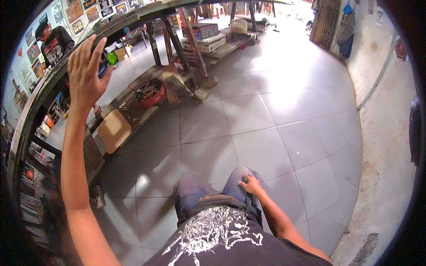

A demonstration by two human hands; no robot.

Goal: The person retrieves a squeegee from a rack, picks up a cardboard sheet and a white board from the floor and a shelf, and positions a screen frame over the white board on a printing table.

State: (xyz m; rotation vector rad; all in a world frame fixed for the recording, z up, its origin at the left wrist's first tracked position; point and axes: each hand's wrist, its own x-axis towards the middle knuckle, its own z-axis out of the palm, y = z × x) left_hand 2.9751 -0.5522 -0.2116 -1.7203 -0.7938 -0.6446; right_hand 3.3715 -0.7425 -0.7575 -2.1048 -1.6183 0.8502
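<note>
My left hand (88, 73) is raised at the edge of a long worktable (133, 20), its fingers stretched out and nothing in it. The palm side rests on or just beside the table's rim; I cannot tell whether it presses down. Lower down, my right hand (251, 183) lies on my right thigh, over blue jeans (235, 186). Its thumb and fingers are slightly apart, and I make out no object in them.
Under the table, a low shelf holds a red basin (151, 94) of small items, a tan board (114, 131) and stacked boxes (206, 42). Another person (55, 42) is beyond the table. A stained white wall (381, 146) bounds the grey tiled floor (262, 150) on the right.
</note>
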